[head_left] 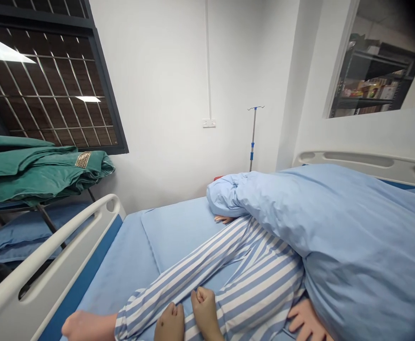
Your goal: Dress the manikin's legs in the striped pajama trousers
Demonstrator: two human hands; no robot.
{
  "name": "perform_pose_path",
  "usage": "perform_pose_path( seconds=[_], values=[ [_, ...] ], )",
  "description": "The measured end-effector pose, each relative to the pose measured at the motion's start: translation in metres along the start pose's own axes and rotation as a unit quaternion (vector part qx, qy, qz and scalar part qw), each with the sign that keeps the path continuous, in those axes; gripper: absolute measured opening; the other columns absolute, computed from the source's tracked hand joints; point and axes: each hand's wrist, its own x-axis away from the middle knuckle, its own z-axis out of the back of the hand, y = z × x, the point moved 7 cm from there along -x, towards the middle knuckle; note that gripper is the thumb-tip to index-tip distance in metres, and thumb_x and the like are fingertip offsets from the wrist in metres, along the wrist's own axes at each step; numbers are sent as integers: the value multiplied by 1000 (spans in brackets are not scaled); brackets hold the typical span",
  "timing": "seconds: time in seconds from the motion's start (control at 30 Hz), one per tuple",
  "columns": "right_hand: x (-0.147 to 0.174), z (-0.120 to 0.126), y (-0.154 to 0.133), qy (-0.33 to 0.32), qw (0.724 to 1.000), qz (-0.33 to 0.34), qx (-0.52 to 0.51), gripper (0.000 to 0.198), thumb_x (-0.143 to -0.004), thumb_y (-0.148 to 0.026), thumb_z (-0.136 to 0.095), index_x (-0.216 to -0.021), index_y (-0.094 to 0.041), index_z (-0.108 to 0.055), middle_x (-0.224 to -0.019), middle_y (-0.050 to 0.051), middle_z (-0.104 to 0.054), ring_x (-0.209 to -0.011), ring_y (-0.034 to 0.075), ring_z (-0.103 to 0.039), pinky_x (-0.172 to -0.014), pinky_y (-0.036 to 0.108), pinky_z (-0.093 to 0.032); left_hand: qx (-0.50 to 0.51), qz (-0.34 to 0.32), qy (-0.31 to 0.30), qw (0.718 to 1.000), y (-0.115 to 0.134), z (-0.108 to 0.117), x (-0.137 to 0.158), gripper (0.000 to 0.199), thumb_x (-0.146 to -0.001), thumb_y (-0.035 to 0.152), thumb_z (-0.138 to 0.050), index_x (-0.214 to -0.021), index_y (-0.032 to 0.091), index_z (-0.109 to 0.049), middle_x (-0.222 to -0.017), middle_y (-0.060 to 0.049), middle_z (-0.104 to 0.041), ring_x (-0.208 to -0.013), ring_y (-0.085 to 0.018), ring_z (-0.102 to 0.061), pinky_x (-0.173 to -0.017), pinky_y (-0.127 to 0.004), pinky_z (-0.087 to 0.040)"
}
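Observation:
My left hand (pixel 171 323) and my right hand (pixel 206 312) are side by side at the bottom middle, both closed with fingers curled in. They are on the near leg of the blue-and-white striped trousers (pixel 257 279), seemingly gripping its cloth; the fingertips are hidden. The trousers are on a lying figure that looks like a mannequin. Its far leg stretches to the lower left and ends in a bare foot (pixel 88 325). One of its hands (pixel 308 319) lies at the lower right, and the other (pixel 223 219) peeks out beyond the hips. A light blue quilt (pixel 356 227) covers the upper body.
The bed has a blue sheet (pixel 179 222), a pale footboard (pixel 61 255) at left and a headboard (pixel 363 161) at right. An IV pole (pixel 252 137) stands behind. Folded green cloth (pixel 40 170) rests on a rack by the barred window (pixel 51 85).

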Motion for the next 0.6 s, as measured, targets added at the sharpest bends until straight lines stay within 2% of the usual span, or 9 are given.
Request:
perform_pose_path(
  seconds=[0.1, 0.2, 0.3, 0.4, 0.53, 0.6],
  values=[
    [0, 2, -3, 3, 1000, -5, -1, 35, -72, -24, -41, -49, -19, -14, -46, -7, -16, -45, 6, -20, -45, 24, -17, -29, -50, -17, 998, 7, -3, 1, 25, -72, 11, -37, -66, 21, -59, -80, -5, -59, -76, -17, -52, -67, -26, -32],
    [1, 3, -3, 6, 1000, -14, -18, 35, -71, -24, -41, -49, -19, -15, -46, -7, -15, -44, 6, -20, -44, 23, -16, 4, -40, 16, 999, 6, -1, 1, 22, -68, 9, -38, -58, 20, -55, -72, -3, -56, -71, -16, -50, -66, -25, -32],
    [0, 3, -1, 10, 999, -16, -26, 35, -70, -24, -42, -49, -20, -14, -46, -7, -14, -44, 6, -19, -44, 24, -16, 101, 25, 50, 993, -3, 5, -3, 21, -67, 16, -39, -46, 19, -39, -55, 0, -46, -60, -14, -44, -59, -24, -32],
    [-3, 1, 6, 28, 999, -12, -31, 36, -67, -23, -42, -48, -20, -12, -45, -7, -13, -43, 6, -18, -44, 24, -15, 233, 116, 84, 962, -10, 10, -10, 29, -69, 29, -37, -46, 20, -21, -46, 4, -27, -50, -12, -33, -51, -23, -30],
    [-11, -4, 20, 46, 998, -26, -42, 37, -61, -26, -44, -44, -20, -11, -41, -7, -11, -41, 6, -17, -43, 24, -14, 355, 106, 120, 921, 14, 13, -18, 31, -65, 32, -37, -47, 21, -15, -45, 4, -20, -47, -10, -29, -48, -22, -31],
    [-11, -5, 25, 55, 996, -42, -47, 38, -59, -26, -45, -43, -21, -11, -41, -7, -10, -41, 6, -15, -41, 25, -12, 360, 81, 136, 919, 31, 10, -17, 30, -65, 31, -37, -46, 21, -17, -44, 4, -21, -47, -11, -31, -47, -23, -32]
  ],
)
